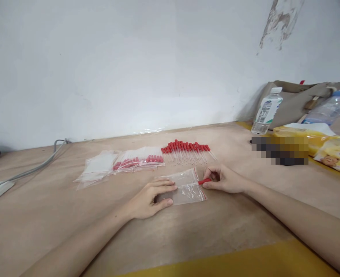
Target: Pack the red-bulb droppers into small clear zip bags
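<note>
A clear zip bag (pixel 189 195) with a red line along its right edge lies flat on the table. My left hand (pixel 155 196) rests on the bag's left part, fingers stretched out. At the opposite edge, my right hand (pixel 222 179) pinches the red rubber bulb of a dropper (pixel 205 181); its clear glass tube reaches left into the bag's mouth. Just behind are several more droppers (pixel 187 148) in a row, red bulbs pointing away from me. To their left lies a pile of bags with red-bulbed droppers inside (pixel 139 161), beside flat bags (pixel 99 167).
A water bottle (pixel 267 111), a grey-brown bag (pixel 297 96), a second bottle (pixel 328 109) and yellow tissue packs (pixel 305 134) stand at the right. A blurred-out dark object (pixel 279 151) lies before them. A grey cable (pixel 40 167) crosses the left side; the wall is behind.
</note>
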`<state>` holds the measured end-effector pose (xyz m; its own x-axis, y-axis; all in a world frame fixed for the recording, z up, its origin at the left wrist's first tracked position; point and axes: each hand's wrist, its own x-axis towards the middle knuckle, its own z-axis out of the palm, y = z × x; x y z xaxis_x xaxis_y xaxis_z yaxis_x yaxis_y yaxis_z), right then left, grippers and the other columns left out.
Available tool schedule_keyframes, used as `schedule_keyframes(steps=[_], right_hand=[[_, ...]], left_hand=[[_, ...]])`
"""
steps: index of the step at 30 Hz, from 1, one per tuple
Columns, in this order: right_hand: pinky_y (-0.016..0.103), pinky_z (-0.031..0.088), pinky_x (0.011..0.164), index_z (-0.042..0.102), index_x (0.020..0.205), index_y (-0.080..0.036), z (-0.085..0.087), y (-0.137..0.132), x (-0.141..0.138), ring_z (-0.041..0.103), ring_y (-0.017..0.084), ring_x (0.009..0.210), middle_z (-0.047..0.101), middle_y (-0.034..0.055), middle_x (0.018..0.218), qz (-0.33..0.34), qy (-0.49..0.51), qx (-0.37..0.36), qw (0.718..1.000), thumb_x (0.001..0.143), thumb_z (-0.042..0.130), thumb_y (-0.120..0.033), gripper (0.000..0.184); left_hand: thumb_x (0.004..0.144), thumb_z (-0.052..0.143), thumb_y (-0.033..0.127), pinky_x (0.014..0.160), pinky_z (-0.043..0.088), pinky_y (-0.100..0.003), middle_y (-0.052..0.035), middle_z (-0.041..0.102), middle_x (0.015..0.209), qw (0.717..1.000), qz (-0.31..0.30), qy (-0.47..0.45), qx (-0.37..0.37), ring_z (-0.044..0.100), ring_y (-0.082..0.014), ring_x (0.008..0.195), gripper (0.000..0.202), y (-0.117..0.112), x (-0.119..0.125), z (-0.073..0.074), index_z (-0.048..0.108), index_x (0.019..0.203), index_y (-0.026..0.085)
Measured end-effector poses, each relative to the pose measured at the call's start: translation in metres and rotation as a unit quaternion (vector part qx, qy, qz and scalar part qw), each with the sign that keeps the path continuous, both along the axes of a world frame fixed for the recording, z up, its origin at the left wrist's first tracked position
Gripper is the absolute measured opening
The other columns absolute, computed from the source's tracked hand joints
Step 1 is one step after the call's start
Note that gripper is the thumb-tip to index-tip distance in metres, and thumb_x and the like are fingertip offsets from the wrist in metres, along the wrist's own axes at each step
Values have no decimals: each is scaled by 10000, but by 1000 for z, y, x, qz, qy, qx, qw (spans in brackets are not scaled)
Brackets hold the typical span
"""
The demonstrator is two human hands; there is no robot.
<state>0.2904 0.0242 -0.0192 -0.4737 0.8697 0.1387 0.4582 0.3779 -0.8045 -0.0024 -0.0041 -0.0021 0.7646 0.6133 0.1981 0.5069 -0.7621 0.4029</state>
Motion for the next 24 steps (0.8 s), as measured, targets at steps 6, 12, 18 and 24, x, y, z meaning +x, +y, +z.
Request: schedule_keyframes(steps=[6, 12, 18, 24], right_hand=[[223, 312, 509, 563, 699, -161, 5, -2, -2, 402, 78, 578, 526, 12, 755, 4, 42, 40, 998, 711, 630, -400, 249], [219, 370, 563, 454, 637, -166, 3, -10, -16, 509, 95, 705, 560, 59, 954, 116, 128, 21, 985, 705, 645, -327, 259], [203, 310, 488, 578, 659, -151, -3, -2, -15, 412, 58, 552, 565, 35, 846, 5, 50, 94, 994, 708, 636, -328, 193], [209, 305, 478, 684, 767, -165, -5, 3, -12, 406, 78, 522, 555, 0, 629, 6, -2, 49, 999, 707, 630, -368, 218]], left_hand=[[922, 403, 331, 1041, 260, -454, -20, 338, 1412, 996, -31, 75, 31, 252, -241, 1309, 354, -4, 1, 3, 466, 1270, 308], [922, 402, 342, 1050, 224, -464, -19, 251, 1452, 995, -38, 88, 34, 231, -248, 1316, 376, -5, 2, 4, 427, 1297, 316], [938, 363, 309, 1045, 262, -435, -12, 346, 1406, 999, 15, 44, 0, 301, -224, 1287, 355, -8, 3, 4, 438, 1285, 316], [882, 476, 312, 978, 377, -396, -50, 498, 1275, 998, 57, -25, -16, 454, -221, 1168, 394, -7, 4, 2, 431, 1268, 250]])
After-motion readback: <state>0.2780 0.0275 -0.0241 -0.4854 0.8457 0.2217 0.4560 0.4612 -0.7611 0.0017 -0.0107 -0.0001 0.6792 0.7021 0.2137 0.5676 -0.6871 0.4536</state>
